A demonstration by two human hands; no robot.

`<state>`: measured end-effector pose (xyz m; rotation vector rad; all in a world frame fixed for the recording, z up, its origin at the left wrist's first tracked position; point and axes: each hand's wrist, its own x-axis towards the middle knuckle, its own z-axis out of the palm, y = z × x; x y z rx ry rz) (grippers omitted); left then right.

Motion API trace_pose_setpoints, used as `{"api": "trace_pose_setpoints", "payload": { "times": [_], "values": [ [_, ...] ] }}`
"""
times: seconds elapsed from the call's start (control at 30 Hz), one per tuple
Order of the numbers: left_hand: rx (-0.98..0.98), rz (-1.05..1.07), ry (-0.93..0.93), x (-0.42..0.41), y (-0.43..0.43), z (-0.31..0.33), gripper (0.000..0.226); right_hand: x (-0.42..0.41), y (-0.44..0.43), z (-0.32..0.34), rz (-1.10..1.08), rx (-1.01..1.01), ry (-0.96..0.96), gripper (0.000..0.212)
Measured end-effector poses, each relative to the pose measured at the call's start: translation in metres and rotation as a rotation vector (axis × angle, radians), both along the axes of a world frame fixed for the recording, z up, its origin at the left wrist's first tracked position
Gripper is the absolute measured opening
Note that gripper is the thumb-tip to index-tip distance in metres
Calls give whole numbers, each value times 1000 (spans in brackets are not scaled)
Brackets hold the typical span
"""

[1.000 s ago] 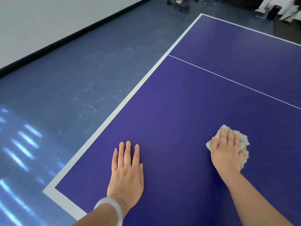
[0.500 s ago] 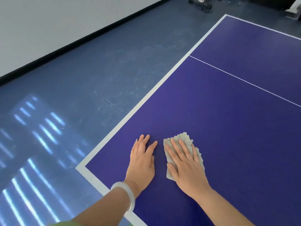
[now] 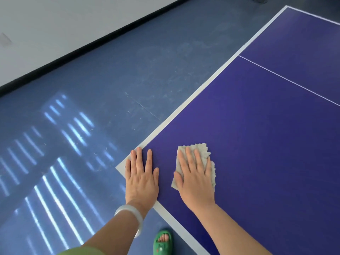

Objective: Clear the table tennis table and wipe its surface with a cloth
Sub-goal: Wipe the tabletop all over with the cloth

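Both hands now lie closer to the table's near corner than half a second ago, and a green sandal (image 3: 162, 243) with bare toes has come into view on the floor (image 3: 110, 89) below the edge. A smooth, pale, translucent bangle (image 3: 132, 216) circles the left wrist. The left hand (image 3: 141, 178) lies flat, fingers straight and slightly spread, its outer fingertips on the white border at the corner. Just beside it, not touching, the right hand (image 3: 196, 179) presses flat on the cloth (image 3: 201, 150), fingers straight and close together. The cloth is beige, nubby and ragged-edged, folded to a rough rectangle on the table (image 3: 266, 135). The matte purple top carries a thin white centre line (image 3: 288, 80). Beyond it are scuffed blue-grey flooring with striped light reflections, a black baseboard (image 3: 92, 46) and a pale wall (image 3: 55, 24).
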<state>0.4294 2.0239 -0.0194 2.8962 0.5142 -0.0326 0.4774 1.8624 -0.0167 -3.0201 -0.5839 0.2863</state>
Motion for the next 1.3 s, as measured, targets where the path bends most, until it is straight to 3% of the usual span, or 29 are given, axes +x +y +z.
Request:
{"api": "trace_pose_setpoints", "payload": {
  "times": [0.13,0.23,0.37,0.43,0.53,0.6,0.7,0.77,0.87,0.97,1.03,1.17,1.23,1.3],
  "values": [
    [16,-11,54,0,1,0,68,-50,-60,-3,83,3,-9,64],
    [28,-25,99,2,4,-2,65,-43,-102,2,-209,-72,12,65],
    [42,-37,152,3,7,-2,64,-8,-58,5,-592,-28,109,63],
    [53,-44,170,5,8,-1,66,-10,-13,5,-516,-21,107,66],
    [58,-67,194,5,9,1,67,-51,22,6,-234,1,37,65],
    [60,-76,206,5,11,3,67,-81,6,4,-142,48,25,65],
    [38,-41,232,4,6,9,70,-116,-55,-4,-202,42,-16,65],
    [64,-137,199,-1,-13,13,71,-135,-100,-5,-342,-4,-25,63],
    [25,-489,66,-22,-75,18,68,-150,-157,-2,-711,-13,-1,61],
    [-30,-721,80,-43,-138,15,67,-157,-169,5,-990,8,38,57],
    [-2,-795,144,-52,-163,13,68,-168,-158,9,-965,12,48,58],
    [26,-837,181,-54,-172,13,73,-217,-179,8,-696,-13,-6,58],
    [26,-854,190,-54,-172,13,75,-239,-215,8,-774,-21,-60,58],
    [32,-865,205,-53,-173,14,75,-247,-243,10,-1016,-28,-66,62]
  ]
}}
